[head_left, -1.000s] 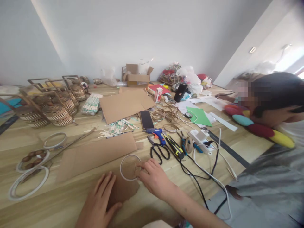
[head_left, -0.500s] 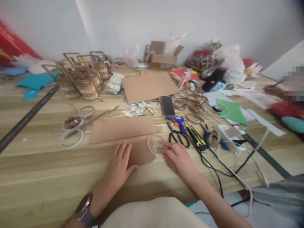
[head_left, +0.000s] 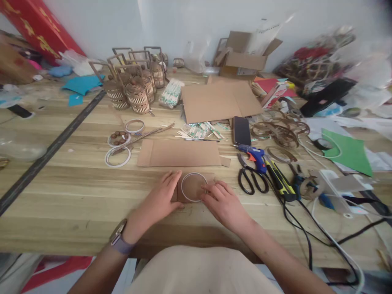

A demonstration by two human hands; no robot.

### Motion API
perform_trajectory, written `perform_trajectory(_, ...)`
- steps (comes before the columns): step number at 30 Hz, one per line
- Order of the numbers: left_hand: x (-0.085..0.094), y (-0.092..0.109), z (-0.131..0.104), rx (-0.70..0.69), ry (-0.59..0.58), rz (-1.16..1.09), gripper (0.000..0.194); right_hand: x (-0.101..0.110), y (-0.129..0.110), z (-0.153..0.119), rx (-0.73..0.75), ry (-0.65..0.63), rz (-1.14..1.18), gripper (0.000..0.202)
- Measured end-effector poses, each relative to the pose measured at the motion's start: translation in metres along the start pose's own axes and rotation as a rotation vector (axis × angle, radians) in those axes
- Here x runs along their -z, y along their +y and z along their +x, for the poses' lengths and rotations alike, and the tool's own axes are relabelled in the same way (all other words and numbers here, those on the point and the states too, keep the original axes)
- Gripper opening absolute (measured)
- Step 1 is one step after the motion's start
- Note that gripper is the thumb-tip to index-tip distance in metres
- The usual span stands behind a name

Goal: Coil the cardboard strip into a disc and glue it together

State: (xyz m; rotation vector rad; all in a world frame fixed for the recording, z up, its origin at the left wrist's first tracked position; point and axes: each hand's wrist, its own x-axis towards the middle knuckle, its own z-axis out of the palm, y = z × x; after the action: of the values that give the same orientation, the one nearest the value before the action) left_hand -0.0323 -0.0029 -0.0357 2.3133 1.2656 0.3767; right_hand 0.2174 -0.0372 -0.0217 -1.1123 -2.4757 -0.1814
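On a small brown cardboard piece [head_left: 192, 188] at the table's near edge lies a thin white ring [head_left: 183, 188]. My right hand [head_left: 225, 205] has its fingertips bent and pinched at the ring's right edge. At the left side of the cardboard piece rests my left hand [head_left: 161, 195], fingers stretched out and thumb apart, its fingertips on or beside the cardboard. Just beyond both hands is a longer cardboard strip [head_left: 180, 153], lying flat.
Right of my hands lie black-handled scissors [head_left: 252, 179], a blue glue gun [head_left: 253, 155], a yellow-black utility knife [head_left: 280, 179] and cables. More white rings [head_left: 118, 157] lie to the left. Small woven baskets [head_left: 137, 98], a phone [head_left: 241, 130] and a cardboard sheet [head_left: 214, 102] are further back.
My right hand has moved the white ring left, so it now lies more fully over the small cardboard piece. My left hand stays at the cardboard's left side. The camera view has shifted.
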Motion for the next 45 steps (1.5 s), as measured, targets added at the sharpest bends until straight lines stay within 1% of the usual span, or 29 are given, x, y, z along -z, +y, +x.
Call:
perform_trajectory(5,0.002,0.004,0.003,0.001,0.015,-0.047,0.095,-0.008,0.002,0.004,0.021,-0.006,0.007,0.016)
perform_trajectory(8,0.0,0.005,0.005,-0.008,0.014,-0.035,0.095,-0.006,0.004,0.001,0.022,-0.03,-0.002,0.016)
perform_trajectory(12,-0.003,0.009,0.008,-0.062,0.011,0.013,0.093,-0.002,0.007,-0.003,0.011,-0.047,-0.003,0.017)
perform_trajectory(14,-0.003,0.012,0.009,-0.073,-0.013,0.034,0.091,0.0,0.009,-0.006,-0.009,-0.052,0.024,0.018)
perform_trajectory(16,-0.003,0.015,0.01,-0.08,-0.042,0.049,0.091,0.002,0.01,-0.009,-0.069,-0.061,0.07,0.02)
perform_trajectory(18,-0.003,0.018,0.011,-0.092,-0.063,0.06,0.09,0.003,0.012,-0.011,-0.158,-0.071,0.134,0.028)
perform_trajectory(20,-0.004,0.02,0.012,-0.099,-0.068,0.067,0.089,0.002,0.014,-0.013,-0.238,-0.089,0.201,0.043)
perform_trajectory(22,-0.005,0.023,0.011,-0.101,-0.059,0.072,0.085,0.001,0.016,-0.014,-0.283,-0.12,0.261,0.058)
perform_trajectory(24,-0.008,0.025,0.009,-0.101,-0.044,0.073,0.081,0.0,0.017,-0.015,-0.301,-0.146,0.304,0.067)
perform_trajectory(29,-0.013,0.028,0.002,-0.082,-0.002,0.041,0.08,-0.003,0.019,-0.018,-0.309,-0.182,0.348,0.072)
perform_trajectory(32,-0.015,0.03,0.003,-0.048,0.043,0.045,0.08,-0.005,0.02,-0.021,-0.305,-0.181,0.331,0.078)
perform_trajectory(36,-0.016,0.035,0.008,-0.015,0.078,0.078,0.079,-0.007,0.021,-0.021,-0.298,-0.169,0.329,0.075)
perform_trajectory(40,-0.017,0.037,0.011,-0.013,0.079,0.108,0.075,-0.008,0.021,-0.021,-0.301,-0.162,0.345,0.073)
perform_trajectory(45,-0.015,0.034,0.012,-0.019,0.058,0.118,0.072,-0.011,0.02,-0.022,-0.308,-0.146,0.345,0.07)
